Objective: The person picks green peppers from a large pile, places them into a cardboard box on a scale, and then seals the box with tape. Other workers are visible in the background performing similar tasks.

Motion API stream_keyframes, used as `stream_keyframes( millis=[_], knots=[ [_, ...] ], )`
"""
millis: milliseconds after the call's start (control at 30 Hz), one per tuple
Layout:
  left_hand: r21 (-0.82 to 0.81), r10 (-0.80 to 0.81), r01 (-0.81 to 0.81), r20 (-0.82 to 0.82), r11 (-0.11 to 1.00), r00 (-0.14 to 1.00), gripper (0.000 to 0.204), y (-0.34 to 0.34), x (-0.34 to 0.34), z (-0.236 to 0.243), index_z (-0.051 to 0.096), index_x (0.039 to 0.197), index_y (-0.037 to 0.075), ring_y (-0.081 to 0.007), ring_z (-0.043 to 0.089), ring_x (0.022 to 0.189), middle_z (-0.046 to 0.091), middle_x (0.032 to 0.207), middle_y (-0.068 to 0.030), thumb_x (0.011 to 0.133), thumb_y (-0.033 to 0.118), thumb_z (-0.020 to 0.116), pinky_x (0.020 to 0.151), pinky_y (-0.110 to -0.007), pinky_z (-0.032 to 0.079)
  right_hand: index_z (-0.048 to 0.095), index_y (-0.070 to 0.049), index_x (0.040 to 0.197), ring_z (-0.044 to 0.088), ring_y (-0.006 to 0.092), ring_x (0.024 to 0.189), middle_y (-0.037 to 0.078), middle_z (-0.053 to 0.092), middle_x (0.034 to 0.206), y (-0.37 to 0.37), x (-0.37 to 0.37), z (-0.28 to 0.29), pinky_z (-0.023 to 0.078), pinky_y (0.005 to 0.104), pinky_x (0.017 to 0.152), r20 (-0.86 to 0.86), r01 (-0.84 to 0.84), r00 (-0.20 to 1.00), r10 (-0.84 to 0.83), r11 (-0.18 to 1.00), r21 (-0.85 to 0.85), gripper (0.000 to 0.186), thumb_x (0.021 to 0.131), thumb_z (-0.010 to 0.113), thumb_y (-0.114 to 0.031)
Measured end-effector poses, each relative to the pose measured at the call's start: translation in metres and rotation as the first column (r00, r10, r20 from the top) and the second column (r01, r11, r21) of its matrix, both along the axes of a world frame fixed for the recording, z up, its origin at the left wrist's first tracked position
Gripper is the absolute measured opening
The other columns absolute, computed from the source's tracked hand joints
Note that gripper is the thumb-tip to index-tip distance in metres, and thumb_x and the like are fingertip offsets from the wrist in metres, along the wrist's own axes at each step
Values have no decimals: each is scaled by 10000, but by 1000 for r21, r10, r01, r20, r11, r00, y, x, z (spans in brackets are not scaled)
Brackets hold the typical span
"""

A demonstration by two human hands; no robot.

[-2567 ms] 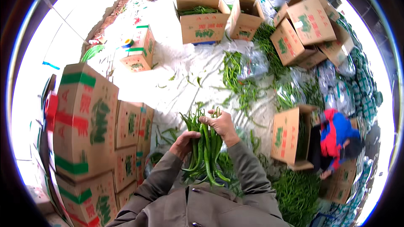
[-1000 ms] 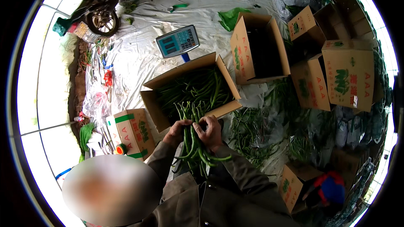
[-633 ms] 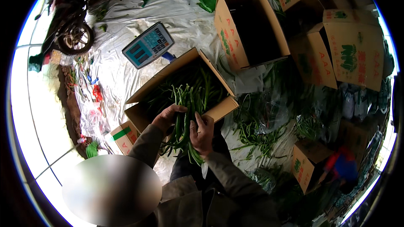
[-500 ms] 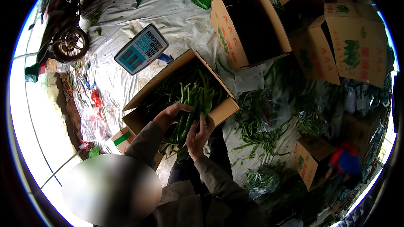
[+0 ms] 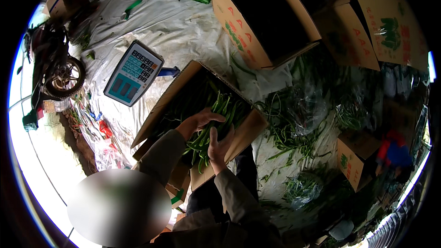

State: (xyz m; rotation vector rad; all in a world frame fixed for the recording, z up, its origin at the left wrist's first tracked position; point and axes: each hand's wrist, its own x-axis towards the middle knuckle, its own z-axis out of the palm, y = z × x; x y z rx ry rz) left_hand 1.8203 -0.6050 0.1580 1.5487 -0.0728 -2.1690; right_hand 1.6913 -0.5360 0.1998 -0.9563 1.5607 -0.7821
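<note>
The left hand lies across long green peppers; if it grips, I cannot tell. The right hand, spread, is beside them. Under both is a brown rectangular cardboard box.

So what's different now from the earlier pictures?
The open box is now close in front, and the bunch of green peppers has moved forward and down into it. The right hand has opened, its fingers straightened beside the bunch; whether the left hand has let go, I can't tell. The scale display still stands beyond the box, and loose peppers still lie on the sheet.
</note>
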Motion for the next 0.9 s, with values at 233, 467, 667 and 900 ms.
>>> stream_keyframes(
  millis=[233,467,667,900],
  knots=[
    [-166,-94,77,-97,983,991,564,-18,6,-22,630,1285,14,-220,641,1099,685,1208,-96,783,177,829,987,-383,493,198,85,1536,328,501,1393,384,232,1508,-26,25,12,336,523,1144,-414,-66,899,142,979,192,943,909,688,-419],
    [-303,-428,639,536,707,727,589,-46,22,2,554,1356,-41,-188,588,1179,639,1309,-114,865,190,780,1058,-358,451,183,-3,1576,355,582,1334,417,198,1520,0,7,23,372,590,1090,-630,-488,547,551,822,295,1031,886,660,-603],
    [-272,-224,571,727,774,649,773,-18,69,-8,346,1525,-26,-307,392,1446,410,1553,-222,943,344,695,1162,-400,351,227,47,1545,293,583,1375,430,109,1525,-3,35,26,382,556,1115,-471,-448,761,446,887,117,923,905,690,-432],
    [-215,-299,768,832,603,467,950,37,29,24,288,1530,-69,-411,334,1462,318,1570,-297,906,530,681,1188,-430,309,558,103,1263,597,359,1148,252,607,1270,15,-45,-31,449,433,1027,-230,128,972,-40,915,384,440,957,576,-211]
  ],
)
